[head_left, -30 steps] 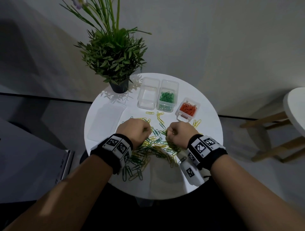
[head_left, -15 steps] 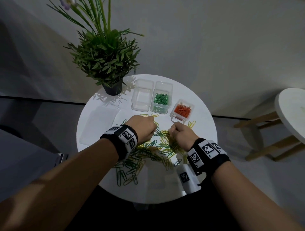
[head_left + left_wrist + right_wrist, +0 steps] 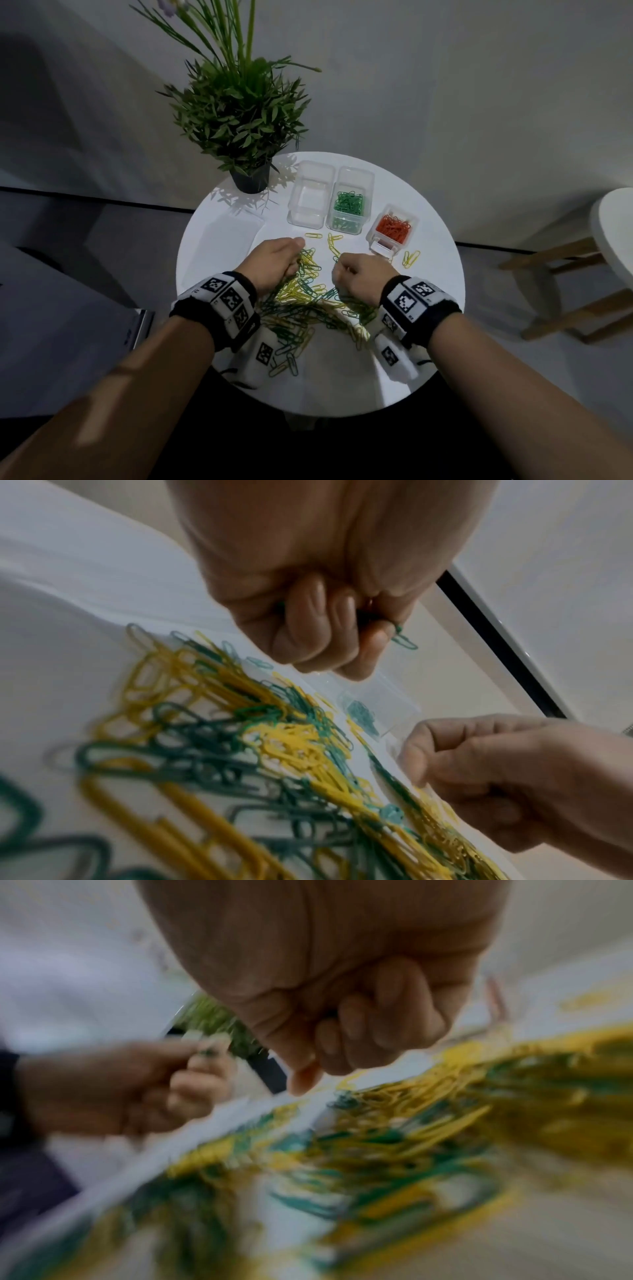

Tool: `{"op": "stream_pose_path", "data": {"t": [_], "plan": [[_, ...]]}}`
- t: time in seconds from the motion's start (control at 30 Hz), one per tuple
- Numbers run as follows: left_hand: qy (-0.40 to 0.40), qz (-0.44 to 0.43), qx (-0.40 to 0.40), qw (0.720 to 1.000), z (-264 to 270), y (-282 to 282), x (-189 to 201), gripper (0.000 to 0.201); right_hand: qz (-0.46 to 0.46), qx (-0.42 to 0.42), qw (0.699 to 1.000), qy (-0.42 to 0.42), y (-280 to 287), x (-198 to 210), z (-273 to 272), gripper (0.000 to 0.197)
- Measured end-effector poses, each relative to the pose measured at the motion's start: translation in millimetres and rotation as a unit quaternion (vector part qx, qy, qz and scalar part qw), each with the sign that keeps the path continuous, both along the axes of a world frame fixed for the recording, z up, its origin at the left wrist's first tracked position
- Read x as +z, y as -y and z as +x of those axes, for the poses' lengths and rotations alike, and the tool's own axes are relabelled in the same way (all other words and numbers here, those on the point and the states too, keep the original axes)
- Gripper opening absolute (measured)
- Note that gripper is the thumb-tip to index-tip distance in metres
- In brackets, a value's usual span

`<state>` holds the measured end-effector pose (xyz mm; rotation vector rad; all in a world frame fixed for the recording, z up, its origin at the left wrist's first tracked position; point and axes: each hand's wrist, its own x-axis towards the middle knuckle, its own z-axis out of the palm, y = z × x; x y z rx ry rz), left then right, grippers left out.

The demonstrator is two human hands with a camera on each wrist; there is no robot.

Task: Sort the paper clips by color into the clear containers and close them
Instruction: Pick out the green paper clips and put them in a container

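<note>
Our left hand [image 3: 329,601] grips green clips [image 3: 404,641]; right hand [image 3: 359,277] curled, contents unclear. Risk: yellow clips [image 3: 294,294] tangled in mid-frame pile ride along into green container [image 3: 347,205].

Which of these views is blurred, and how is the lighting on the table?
Right wrist view: heavy motion blur, with the paper clips smeared into yellow-green streaks. Left wrist view: sharper, the left hand gripping green clips, the nearest clips out of focus. Head view: dim room, the table lit brightest, the plant casting a shadow on it, and wide-angle bending at the edges.
</note>
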<state>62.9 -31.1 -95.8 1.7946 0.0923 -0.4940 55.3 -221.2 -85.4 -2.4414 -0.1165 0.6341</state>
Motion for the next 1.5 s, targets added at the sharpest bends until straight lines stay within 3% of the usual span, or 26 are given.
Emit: {"op": "stream_pose_path", "data": {"t": [0.07, 0.1, 0.27, 0.43, 0.57, 0.67, 0.73, 0.8, 0.9, 1.0, 1.13, 1.23, 1.37, 1.5], "plan": [[-0.002, 0.014, -0.005, 1.000, -3, -2, -3, 0.043, -0.170, 0.133, 0.975, 0.056, -3, 3, -1, 0.010], [-0.005, 0.019, -0.004, 1.000, -5, -2, -3, 0.042, -0.203, 0.168, 0.962, 0.072, -4, 4, -2, 0.013], [0.007, -0.016, 0.070, 0.997, -5, 6, 5, 0.034, -0.237, 0.234, 0.936, 0.111, -17, 4, 2, 0.014], [-0.012, -0.051, 0.130, 0.990, -3, 11, 13, 0.019, -0.247, 0.219, 0.940, 0.084, -21, -1, 4, 0.012], [-0.024, -0.061, 0.134, 0.989, -1, 9, 13, 0.026, -0.102, 0.057, 0.993, 0.034, 0, -3, 3, 0.019], [-0.046, -0.059, 0.104, 0.992, -3, 8, 11, 0.028, 0.084, -0.087, 0.993, 0.005, 17, -8, 2, 0.023], [-0.055, -0.057, 0.070, 0.994, -4, 8, 9, 0.026, 0.204, -0.187, 0.961, -0.031, 21, -10, -1, 0.025], [-0.057, -0.042, 0.036, 0.997, -5, 10, 7, 0.020, 0.304, -0.273, 0.907, -0.103, 21, -10, -5, 0.028], [-0.059, -0.010, 0.003, 0.998, -5, 13, 5, 0.009, 0.403, -0.319, 0.840, -0.175, 21, -4, -11, 0.026], [0.007, 0.136, -0.057, 0.989, -3, 17, 2, 0.019, 0.491, -0.341, 0.780, -0.183, 20, -2, -9, 0.022], [0.100, 0.412, -0.169, 0.890, -5, 26, 5, 0.036, 0.570, -0.333, 0.723, -0.204, 19, -8, -6, 0.026], [0.108, 0.478, -0.214, 0.845, -4, 33, 5, 0.030, 0.572, -0.326, 0.728, -0.194, 20, -10, -6, 0.029], [0.090, 0.459, -0.208, 0.859, -2, 33, 6, 0.014, 0.550, -0.318, 0.756, -0.155, 22, -11, -7, 0.025], [0.056, 0.308, -0.125, 0.941, 1, 24, 8, 0.014, 0.521, -0.323, 0.775, -0.153, 24, -9, -5, 0.020]]}}
